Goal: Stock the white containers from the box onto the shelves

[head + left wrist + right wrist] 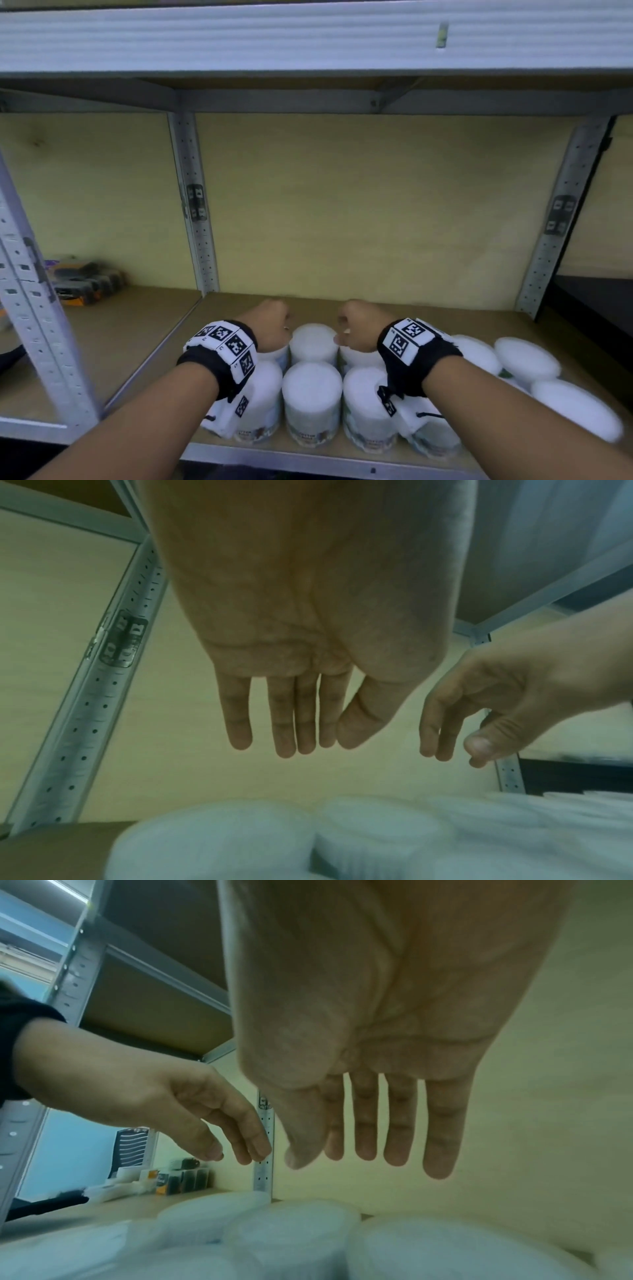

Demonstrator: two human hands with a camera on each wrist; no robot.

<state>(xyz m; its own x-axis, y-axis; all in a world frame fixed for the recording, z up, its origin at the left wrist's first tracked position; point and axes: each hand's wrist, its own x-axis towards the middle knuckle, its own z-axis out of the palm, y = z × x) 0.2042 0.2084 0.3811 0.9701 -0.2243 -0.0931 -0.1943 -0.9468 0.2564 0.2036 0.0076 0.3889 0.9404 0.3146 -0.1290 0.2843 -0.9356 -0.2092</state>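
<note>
Dim greenish light, soft blur

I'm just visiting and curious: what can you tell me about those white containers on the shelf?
The white containers are squat round tubs with flat white lids and printed labels low on their sides, too blurred to read. They stand upright in close rows near the front of the wooden shelf. Both hands hang open above them, touching none.

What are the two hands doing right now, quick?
Left hand: open, fingers straight, holding nothing, above the white containers.
Right hand: open, holding nothing.
</note>
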